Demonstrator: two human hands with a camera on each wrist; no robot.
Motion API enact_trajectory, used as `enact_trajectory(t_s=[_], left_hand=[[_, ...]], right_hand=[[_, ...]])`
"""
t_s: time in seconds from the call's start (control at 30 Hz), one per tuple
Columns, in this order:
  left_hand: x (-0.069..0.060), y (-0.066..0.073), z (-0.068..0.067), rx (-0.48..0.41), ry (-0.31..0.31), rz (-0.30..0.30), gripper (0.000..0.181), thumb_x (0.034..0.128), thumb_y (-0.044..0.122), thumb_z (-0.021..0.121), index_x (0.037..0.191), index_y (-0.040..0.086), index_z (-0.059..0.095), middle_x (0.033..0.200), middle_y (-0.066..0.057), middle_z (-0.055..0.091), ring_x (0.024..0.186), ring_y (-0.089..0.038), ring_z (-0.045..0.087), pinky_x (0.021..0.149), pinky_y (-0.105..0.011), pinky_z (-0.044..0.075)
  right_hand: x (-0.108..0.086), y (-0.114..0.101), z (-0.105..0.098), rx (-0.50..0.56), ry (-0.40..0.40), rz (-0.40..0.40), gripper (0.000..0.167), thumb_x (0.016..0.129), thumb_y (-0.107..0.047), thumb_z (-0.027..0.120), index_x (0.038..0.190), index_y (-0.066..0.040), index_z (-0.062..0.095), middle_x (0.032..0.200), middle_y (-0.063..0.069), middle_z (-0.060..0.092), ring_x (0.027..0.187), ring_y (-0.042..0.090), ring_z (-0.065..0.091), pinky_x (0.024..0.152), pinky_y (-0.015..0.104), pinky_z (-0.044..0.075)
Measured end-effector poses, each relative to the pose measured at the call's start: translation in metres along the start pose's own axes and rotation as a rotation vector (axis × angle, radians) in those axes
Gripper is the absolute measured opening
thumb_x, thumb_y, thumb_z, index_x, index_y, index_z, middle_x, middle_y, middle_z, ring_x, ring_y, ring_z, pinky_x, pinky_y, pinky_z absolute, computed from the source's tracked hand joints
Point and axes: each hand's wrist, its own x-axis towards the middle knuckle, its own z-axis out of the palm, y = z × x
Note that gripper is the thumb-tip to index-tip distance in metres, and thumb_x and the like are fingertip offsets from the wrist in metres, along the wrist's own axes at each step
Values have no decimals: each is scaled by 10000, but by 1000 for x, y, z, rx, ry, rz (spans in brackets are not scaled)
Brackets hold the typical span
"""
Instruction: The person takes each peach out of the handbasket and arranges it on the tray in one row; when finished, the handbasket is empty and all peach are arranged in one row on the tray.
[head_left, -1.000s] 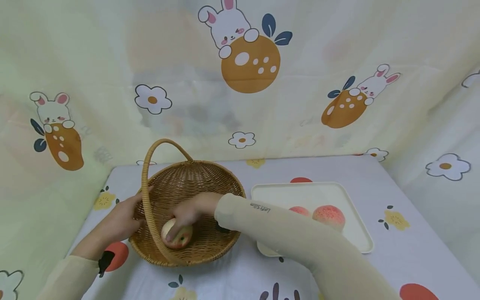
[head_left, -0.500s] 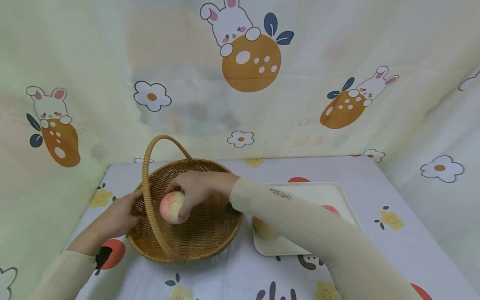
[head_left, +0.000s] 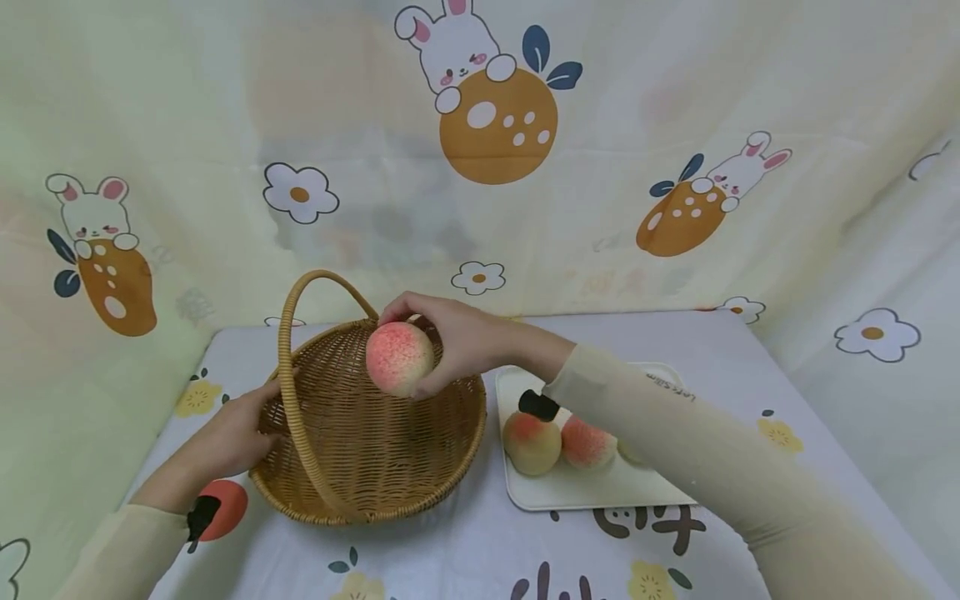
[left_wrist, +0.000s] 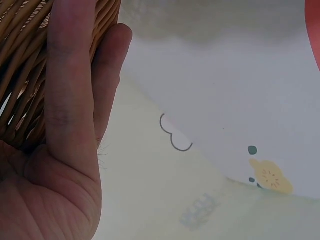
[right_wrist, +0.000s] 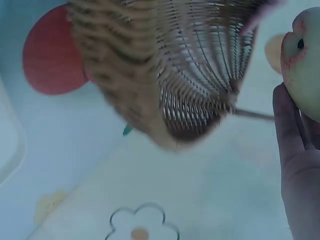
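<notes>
A peach [head_left: 399, 358], pink on one side and pale yellow on the other, is held up by my right hand [head_left: 468, 333] over the back right part of a wicker basket [head_left: 382, 450]. The right wrist view shows the stem hollow of this peach [right_wrist: 307, 75], with fingers along its side. At the basket's left side, my left hand [head_left: 232, 437] grips the rim beside the tall handle. In the left wrist view, two fingers of the left hand [left_wrist: 72, 110] lie along the wickerwork; the thumb is not visible there. No fruit shows inside the basket.
A cream tray [head_left: 570, 500] stands right of the basket. On it lie two peaches, one [head_left: 532, 446] next to another [head_left: 588, 442], plus a fruit partly hidden by the right sleeve. A patterned cloth curtain [head_left: 375, 208] hangs behind the table.
The right hand has lifted the peach out of the basket's bottom, moving it up and to the right. More of the tray's fruit is uncovered. The left hand has kept its place.
</notes>
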Motion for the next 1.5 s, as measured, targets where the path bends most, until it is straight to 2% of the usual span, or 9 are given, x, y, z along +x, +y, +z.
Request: enact_trajectory(t_s=[0.17, 0.37, 0.53, 0.77, 0.97, 1.17, 1.3, 1.5], left_hand=[[0, 0, 1, -13, -11, -13, 822, 825, -71, 706, 1547, -52, 314, 1396, -373, 478, 1217, -541, 516, 828, -564, 553], [2, -1, -1, -25, -36, -28, 833, 836, -70, 703, 1551, -78, 276, 1410, -389, 451, 1236, -558, 492, 826, -561, 558], [2, -1, -4, -23, -45, -43, 818, 835, -65, 700, 1542, -90, 288, 1427, -381, 442, 1255, -557, 477, 863, -581, 539], [0, -3, -7, -12, -54, -79, 838, 834, -44, 713, 1550, -77, 277, 1433, -384, 431, 1253, -570, 468, 854, -584, 542], [-1, -4, -6, -15, -48, -83, 825, 827, -62, 707, 1544, -62, 299, 1408, -379, 458, 1226, -569, 489, 818, -574, 559], [-2, -2, -5, -23, -51, -100, 835, 838, -66, 701, 1551, -81, 266, 1424, -399, 428, 1218, -575, 497, 788, -541, 576], [-3, 0, -5, -29, -54, -107, 834, 846, -68, 692, 1552, -90, 249, 1444, -404, 400, 1229, -579, 487, 795, -543, 574], [-4, 1, -4, -29, -49, -95, 831, 846, -69, 688, 1549, -99, 246, 1438, -409, 401, 1229, -580, 484, 788, -537, 577]], right_hand=[[-36, 3, -22, 13, 46, 11, 813, 669, -98, 882, 1388, -140, 505, 1341, -22, 540, 1191, 162, 567, 990, 380, 486], [-84, 23, -45, 38, 142, 52, 832, 673, -7, 844, 1430, -46, 500, 1368, 53, 556, 1155, 227, 597, 987, 409, 494], [-124, 41, -63, 54, 205, 89, 818, 682, 64, 827, 1405, -12, 452, 1329, 100, 549, 1138, 271, 596, 962, 360, 512], [-193, 67, -83, -54, 261, 195, 791, 707, 49, 832, 1385, -56, 439, 1289, 83, 564, 1141, 199, 563, 950, 265, 492], [-246, 86, -85, -147, 290, 310, 791, 693, 38, 853, 1379, -100, 484, 1282, 40, 584, 1146, 103, 557, 940, 222, 482], [-288, 103, -81, -127, 327, 329, 822, 681, 80, 838, 1396, -76, 463, 1326, 78, 542, 1169, 38, 517, 881, 242, 530], [-310, 115, -76, -108, 329, 358, 826, 665, 103, 823, 1388, -57, 455, 1324, 97, 523, 1145, 22, 516, 833, 276, 561], [-331, 131, -69, -102, 289, 430, 817, 640, 109, 800, 1369, -70, 475, 1312, 110, 526, 1103, 28, 520, 789, 290, 571]])
